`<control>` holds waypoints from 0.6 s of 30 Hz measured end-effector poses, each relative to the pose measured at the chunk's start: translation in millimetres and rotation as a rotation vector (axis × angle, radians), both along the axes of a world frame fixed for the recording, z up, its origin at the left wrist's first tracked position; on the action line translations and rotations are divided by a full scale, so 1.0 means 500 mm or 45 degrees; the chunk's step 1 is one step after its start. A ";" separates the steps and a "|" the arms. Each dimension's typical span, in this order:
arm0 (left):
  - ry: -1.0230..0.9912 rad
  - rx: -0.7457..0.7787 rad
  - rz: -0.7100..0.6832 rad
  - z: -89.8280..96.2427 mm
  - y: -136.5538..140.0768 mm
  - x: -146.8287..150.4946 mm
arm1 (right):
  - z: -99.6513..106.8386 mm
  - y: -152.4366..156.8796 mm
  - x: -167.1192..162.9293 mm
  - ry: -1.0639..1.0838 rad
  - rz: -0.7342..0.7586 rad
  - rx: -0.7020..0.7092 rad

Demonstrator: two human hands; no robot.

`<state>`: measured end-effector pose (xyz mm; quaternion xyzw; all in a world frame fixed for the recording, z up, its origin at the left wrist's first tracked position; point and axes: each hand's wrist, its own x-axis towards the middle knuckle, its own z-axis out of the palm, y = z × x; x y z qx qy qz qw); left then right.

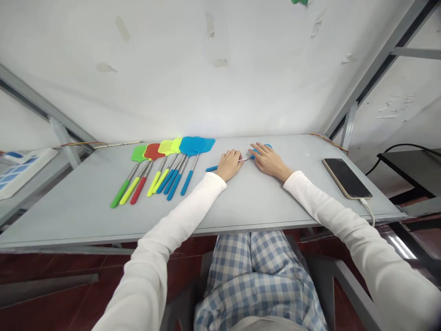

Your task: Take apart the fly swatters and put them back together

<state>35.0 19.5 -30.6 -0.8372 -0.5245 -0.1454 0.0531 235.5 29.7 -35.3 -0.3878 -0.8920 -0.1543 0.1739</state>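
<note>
A blue fly swatter (211, 169) lies crosswise on the grey table, its handle to the left and its head to the right. My left hand (229, 164) is closed around it near the place where handle and metal shaft meet. Stretched out over the blue head, my right hand (267, 160) rests with its fingers apart and hides most of that head. To the left lies a row of fly swatters: a green one (139, 153), a red one (154, 151), yellow ones (166, 147) and several blue ones (203, 145), heads toward the wall and handles toward me.
A phone (347, 178) with a white charging cable (369, 211) lies at the table's right end. The white wall (220, 101) rises behind the grey table (248, 207). Metal frame bars (375, 69) stand at both sides. A white-and-blue object (25, 170) sits beyond the left end.
</note>
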 end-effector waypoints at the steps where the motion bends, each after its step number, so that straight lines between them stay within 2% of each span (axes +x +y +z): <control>1: -0.006 -0.004 -0.018 -0.001 0.000 -0.001 | 0.002 0.004 -0.005 -0.039 0.014 0.011; 6: -0.127 -0.014 -0.058 -0.003 -0.004 -0.011 | 0.010 0.005 -0.019 -0.117 0.010 0.071; 11: -0.223 0.083 -0.146 0.001 -0.010 -0.010 | 0.012 -0.012 -0.015 -0.068 -0.049 0.216; 14: -0.168 0.182 -0.205 0.005 -0.014 -0.010 | 0.015 -0.021 -0.012 -0.051 -0.022 0.281; 18: -0.022 0.244 -0.186 0.005 -0.014 -0.011 | 0.015 -0.028 -0.014 -0.031 -0.007 0.306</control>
